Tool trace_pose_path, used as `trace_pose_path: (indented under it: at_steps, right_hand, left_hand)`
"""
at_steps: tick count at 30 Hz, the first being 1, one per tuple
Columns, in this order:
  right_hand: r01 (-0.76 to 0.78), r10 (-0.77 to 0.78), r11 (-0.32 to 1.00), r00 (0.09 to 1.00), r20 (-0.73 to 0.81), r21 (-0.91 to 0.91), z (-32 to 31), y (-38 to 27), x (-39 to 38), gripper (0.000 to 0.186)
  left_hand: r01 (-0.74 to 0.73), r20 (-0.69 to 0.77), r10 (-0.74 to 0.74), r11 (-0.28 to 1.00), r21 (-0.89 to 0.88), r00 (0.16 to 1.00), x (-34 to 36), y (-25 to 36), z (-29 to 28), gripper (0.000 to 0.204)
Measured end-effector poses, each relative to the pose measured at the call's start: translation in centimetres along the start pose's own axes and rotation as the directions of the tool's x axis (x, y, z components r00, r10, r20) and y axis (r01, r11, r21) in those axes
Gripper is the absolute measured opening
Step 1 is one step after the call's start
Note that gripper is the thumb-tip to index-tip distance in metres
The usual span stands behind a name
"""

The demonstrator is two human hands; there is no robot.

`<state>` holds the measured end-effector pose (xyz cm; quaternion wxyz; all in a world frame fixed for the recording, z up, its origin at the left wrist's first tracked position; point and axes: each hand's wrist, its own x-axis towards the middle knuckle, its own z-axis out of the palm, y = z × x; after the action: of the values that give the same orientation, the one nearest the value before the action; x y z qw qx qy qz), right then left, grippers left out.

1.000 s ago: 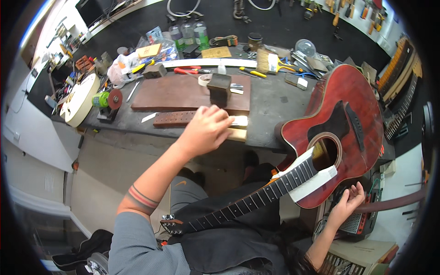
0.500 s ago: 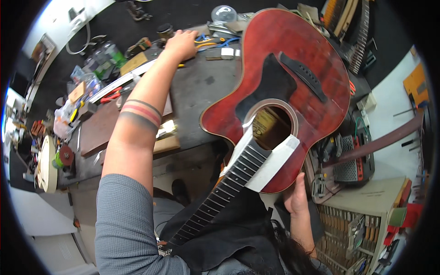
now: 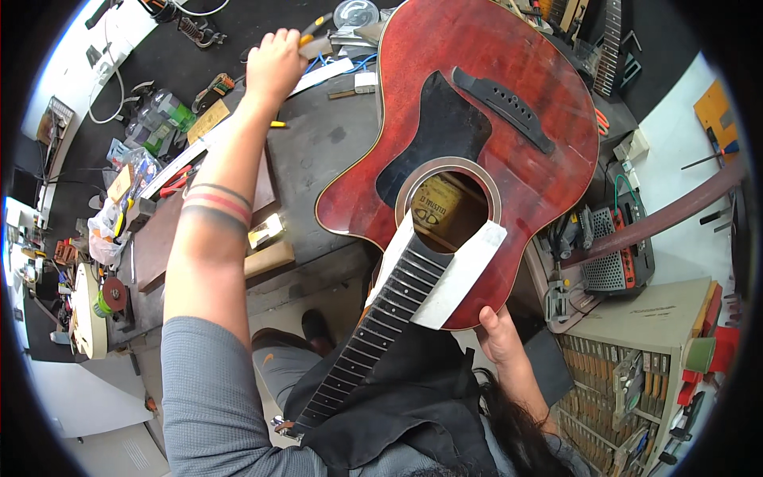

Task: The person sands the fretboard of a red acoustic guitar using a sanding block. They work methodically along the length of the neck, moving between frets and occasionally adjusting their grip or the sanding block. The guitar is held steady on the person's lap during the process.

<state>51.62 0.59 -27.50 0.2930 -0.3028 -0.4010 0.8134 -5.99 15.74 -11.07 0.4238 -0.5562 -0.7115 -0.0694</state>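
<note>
My left hand (image 3: 273, 67) is raised over the back of the bench, closed on an orange-and-black handled tool (image 3: 312, 32). My right hand (image 3: 501, 338) cups the lower edge of the red acoustic guitar (image 3: 556, 183), fingers curled and partly hidden. The guitar leans from the bench toward me, its black fretboard (image 3: 366, 342) running down to my lap. White tape (image 3: 457, 274) flanks the upper frets beside the soundhole. A black pickguard and a bridge (image 3: 501, 107) are on its top.
The dark bench (image 3: 326, 151) holds bottles (image 3: 167, 115), small tools, a brown board (image 3: 159, 246) and a pale wood block (image 3: 269, 258). At far left are a cream guitar body (image 3: 91, 326) and a green grinder (image 3: 107, 300). At right stand a small drawer cabinet (image 3: 612, 374) and a metal-grilled unit (image 3: 604, 270).
My left hand has reached from the wooden pieces at the bench's front to its back and grasped a tool. The view has turned and the guitar fills more of it, my right hand at its edge.
</note>
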Motion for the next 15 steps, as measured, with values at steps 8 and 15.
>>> trace_pose_path:
  at_steps: [8,15]
  right_hand:
    - [0.002,-0.001,0.999,1.000,-0.018,0.046,0.7,-1.0,0.2,0.098]
    - [0.016,-0.016,1.000,1.000,0.005,-0.012,0.5,-0.8,1.0,0.096]
  left_hand:
    - [0.011,-0.047,-0.413,0.137,-0.991,0.909,-1.9,6.0,-24.8,0.020]
    - [0.244,0.261,0.138,0.131,-0.961,0.955,-14.1,14.6,-33.3,0.016]
